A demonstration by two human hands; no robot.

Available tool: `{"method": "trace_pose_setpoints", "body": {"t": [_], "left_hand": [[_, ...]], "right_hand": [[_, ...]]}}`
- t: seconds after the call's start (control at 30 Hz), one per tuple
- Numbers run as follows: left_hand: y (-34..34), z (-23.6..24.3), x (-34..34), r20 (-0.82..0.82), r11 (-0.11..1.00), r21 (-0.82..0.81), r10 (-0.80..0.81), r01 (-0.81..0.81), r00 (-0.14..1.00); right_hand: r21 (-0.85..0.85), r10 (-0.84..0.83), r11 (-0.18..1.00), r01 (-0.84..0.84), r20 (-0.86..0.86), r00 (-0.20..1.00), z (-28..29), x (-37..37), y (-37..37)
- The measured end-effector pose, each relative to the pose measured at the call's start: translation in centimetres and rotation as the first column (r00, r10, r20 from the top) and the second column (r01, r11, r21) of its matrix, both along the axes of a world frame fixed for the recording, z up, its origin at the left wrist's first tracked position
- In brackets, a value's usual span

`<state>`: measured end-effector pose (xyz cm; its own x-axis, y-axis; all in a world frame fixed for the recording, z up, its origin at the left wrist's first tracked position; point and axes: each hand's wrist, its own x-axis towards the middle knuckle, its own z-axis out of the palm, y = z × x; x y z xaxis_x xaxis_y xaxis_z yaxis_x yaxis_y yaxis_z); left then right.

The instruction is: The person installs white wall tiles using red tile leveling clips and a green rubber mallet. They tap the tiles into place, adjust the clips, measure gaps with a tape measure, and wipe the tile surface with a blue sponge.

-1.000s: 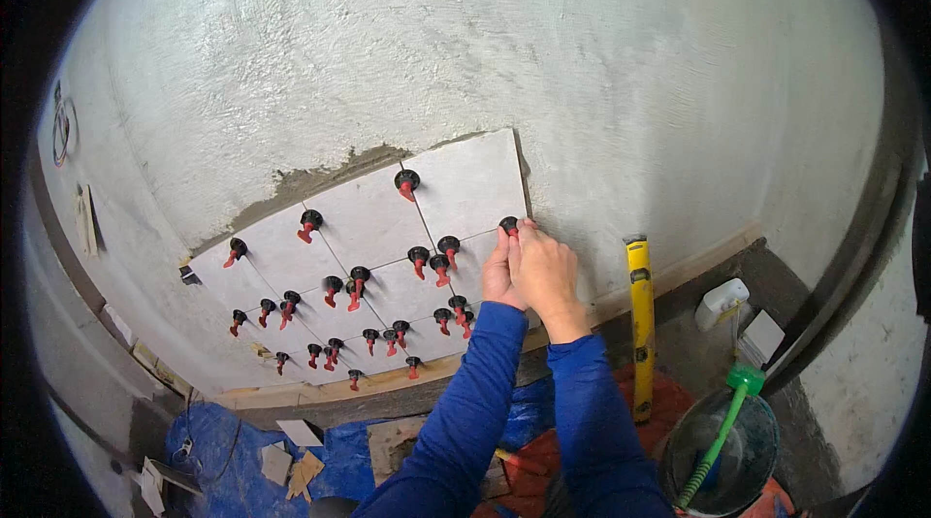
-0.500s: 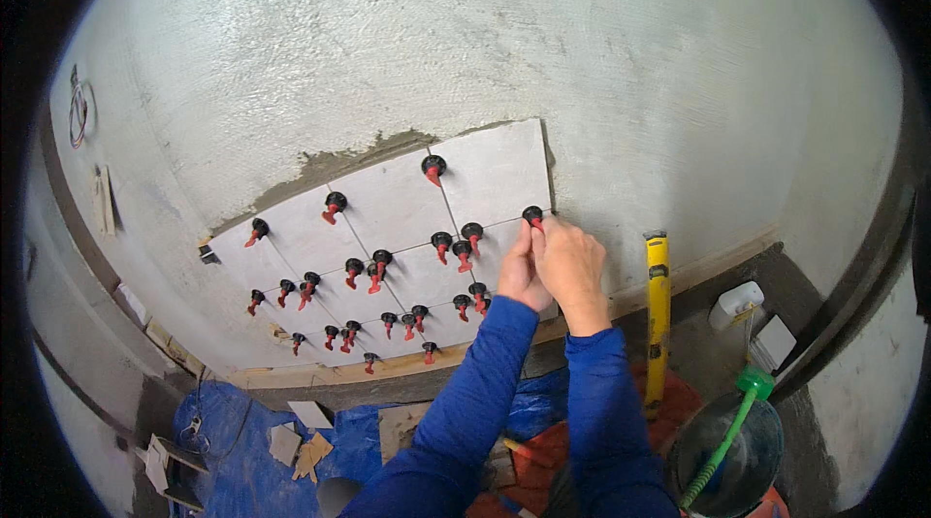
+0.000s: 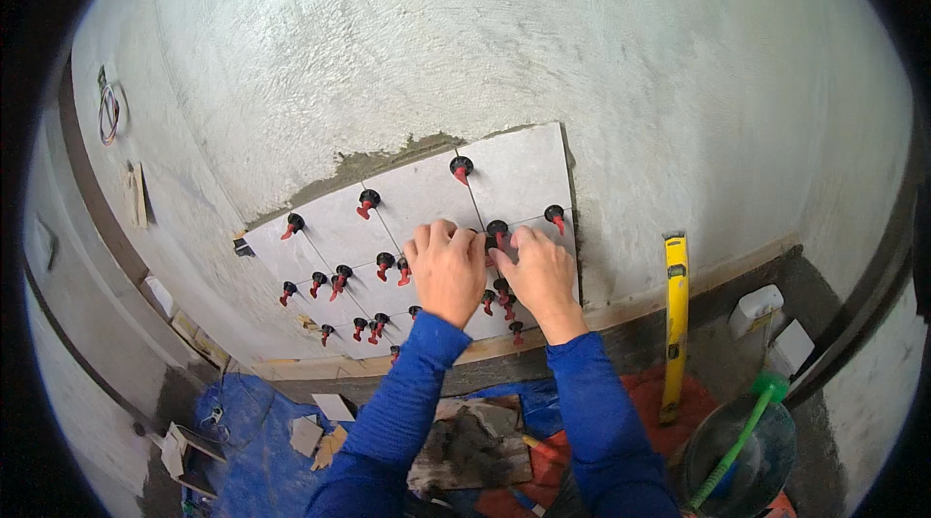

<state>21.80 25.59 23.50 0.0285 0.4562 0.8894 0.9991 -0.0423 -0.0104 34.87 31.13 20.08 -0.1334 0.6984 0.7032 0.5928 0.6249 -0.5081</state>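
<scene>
Pale tiles [image 3: 514, 169] are set on the wall in stepped rows, with black and red tile leveling clips [image 3: 462, 169] along their joints. My left hand [image 3: 448, 271] has its fingers bent in against the tiles at a joint; its fingertips and whatever they grip are hidden. Close beside it, my right hand [image 3: 541, 277] is closed with thumb and fingers at a partly hidden leveling clip, just below another leveling clip [image 3: 497, 230]. At the right edge, a clip [image 3: 555, 215] stands with no hand on it.
A yellow spirit level [image 3: 676, 324] leans upright at the right. Near it are a dark bucket [image 3: 790, 450] and a green-handled brush [image 3: 737, 450]. Tile offcuts [image 3: 305, 436] lie on a blue tarp [image 3: 257, 450]. Wires [image 3: 108, 111] hang from the left wall.
Both hands have left the clip at the tiles' right edge and moved left to the clips at the middle joint. They are now slightly apart. The view has shifted a little.
</scene>
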Motion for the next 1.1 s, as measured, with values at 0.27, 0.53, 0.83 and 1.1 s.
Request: {"method": "trace_pose_setpoints", "body": {"t": [0.27, 0.53, 0.83, 1.1], "left_hand": [[4.7, 2.1, 1.7, -0.218, 0.843, -0.393, 0.303, -0.368, 0.928], [5.3, 3.0, 4.1, -0.113, 0.646, -0.588, 0.53, -0.487, 0.84], [6.8, 3.2, 4.9, 0.036, 0.607, -0.638, 0.638, -0.474, 0.769], [7.5, 3.1, 4.3, 0.164, 0.656, -0.632, 0.635, -0.414, 0.755]], "right_hand": [[0.075, -0.059, 0.995, 0.069, -0.124, 0.991, -4.0, -2.7, 1.0], [0.195, 0.033, 0.98, 0.044, -0.375, 0.926, -5.8, -3.7, 1.3], [0.225, 0.007, 0.96, 0.163, -0.608, 0.794, -6.3, -6.5, 1.6], [0.239, 0.066, 0.964, 0.117, -0.639, 0.767, -6.2, -6.4, 2.0]]}}
